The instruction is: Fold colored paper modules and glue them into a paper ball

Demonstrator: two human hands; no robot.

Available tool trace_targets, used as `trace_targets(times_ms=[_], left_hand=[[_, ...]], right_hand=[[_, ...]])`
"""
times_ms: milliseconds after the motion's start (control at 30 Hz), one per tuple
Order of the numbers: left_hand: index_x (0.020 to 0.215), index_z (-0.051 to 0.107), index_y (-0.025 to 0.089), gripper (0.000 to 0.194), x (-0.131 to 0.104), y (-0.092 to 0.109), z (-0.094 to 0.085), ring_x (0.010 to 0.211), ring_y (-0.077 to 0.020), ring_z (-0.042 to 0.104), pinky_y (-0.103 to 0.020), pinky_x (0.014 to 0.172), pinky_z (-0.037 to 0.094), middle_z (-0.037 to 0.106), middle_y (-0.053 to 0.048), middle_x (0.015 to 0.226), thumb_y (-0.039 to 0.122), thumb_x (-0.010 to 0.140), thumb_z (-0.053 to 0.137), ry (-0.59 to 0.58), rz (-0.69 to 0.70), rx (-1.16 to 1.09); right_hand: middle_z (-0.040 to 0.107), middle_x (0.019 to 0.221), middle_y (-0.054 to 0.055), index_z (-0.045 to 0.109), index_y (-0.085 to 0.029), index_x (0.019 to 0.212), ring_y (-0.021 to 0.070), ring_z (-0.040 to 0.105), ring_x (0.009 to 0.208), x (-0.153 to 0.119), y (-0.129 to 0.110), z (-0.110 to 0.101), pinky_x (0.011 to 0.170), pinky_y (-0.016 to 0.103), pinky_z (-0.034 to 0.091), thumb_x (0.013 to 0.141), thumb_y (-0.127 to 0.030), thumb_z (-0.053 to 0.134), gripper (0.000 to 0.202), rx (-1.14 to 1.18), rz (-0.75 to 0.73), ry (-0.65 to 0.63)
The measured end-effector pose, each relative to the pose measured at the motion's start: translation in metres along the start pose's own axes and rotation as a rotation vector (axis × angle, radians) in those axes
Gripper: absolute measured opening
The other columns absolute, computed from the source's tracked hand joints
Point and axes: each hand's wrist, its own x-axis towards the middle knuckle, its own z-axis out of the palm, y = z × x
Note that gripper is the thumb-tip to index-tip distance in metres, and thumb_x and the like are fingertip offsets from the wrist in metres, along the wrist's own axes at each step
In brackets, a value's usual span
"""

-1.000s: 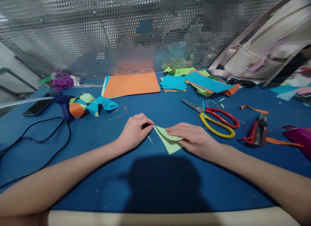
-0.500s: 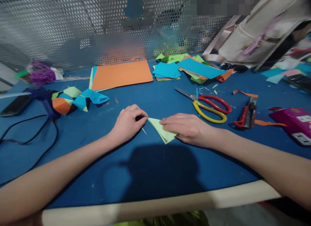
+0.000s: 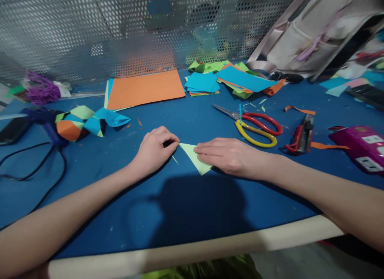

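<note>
Green paper (image 3: 195,157) flap now down, fold seemingly closed
Left hand (image 3: 154,150) pinches ten-o'clock tip; right hand (image 3: 229,154) (flat) presses at three

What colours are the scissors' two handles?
One handle is red and the other yellow, best seen in the head view.
</note>
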Motion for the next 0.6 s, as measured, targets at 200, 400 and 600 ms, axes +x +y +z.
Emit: trace_targets(times_ms=[200, 400, 600], left_hand=[[0.077, 0.068, 0.019, 0.016, 0.0003, -0.0005, 0.0001, 0.084, -0.0187, 0.056, -0.033, 0.075, 0.043, 0.063, -0.004, 0.082, 0.022, 0.081, 0.053, -0.005, 0.002, -0.001], [0.077, 0.068, 0.02, 0.015, 0.0002, -0.0002, -0.0001, 0.083, -0.0183, 0.056, -0.032, 0.074, 0.043, 0.062, -0.003, 0.081, 0.022, 0.081, 0.053, -0.001, 0.0, -0.008], [0.077, 0.068, 0.019, 0.016, 0.0007, -0.0004, 0.0001, 0.083, -0.0179, 0.057, -0.032, 0.074, 0.043, 0.062, -0.003, 0.081, 0.022, 0.081, 0.053, 0.001, 0.013, -0.01]], right_hand=[[0.066, 0.114, 0.015, 0.065, -0.007, 0.103, 0.0262, 0.062, 0.108, 0.0001, 0.0001, -0.0025, 0.081, 0.039, 0.055, 0.092, -0.007, 0.035, 0.032, -0.019, -0.017, -0.062], [0.066, 0.114, 0.014, 0.066, -0.009, 0.104, 0.0241, 0.061, 0.109, -0.001, -0.0011, -0.0019, 0.082, 0.036, 0.055, 0.092, -0.007, 0.036, 0.032, -0.001, 0.02, -0.063], [0.067, 0.114, 0.013, 0.065, -0.008, 0.105, 0.0247, 0.061, 0.109, -0.001, -0.0052, -0.0012, 0.082, 0.037, 0.054, 0.089, -0.006, 0.04, 0.03, 0.004, 0.052, -0.073]])
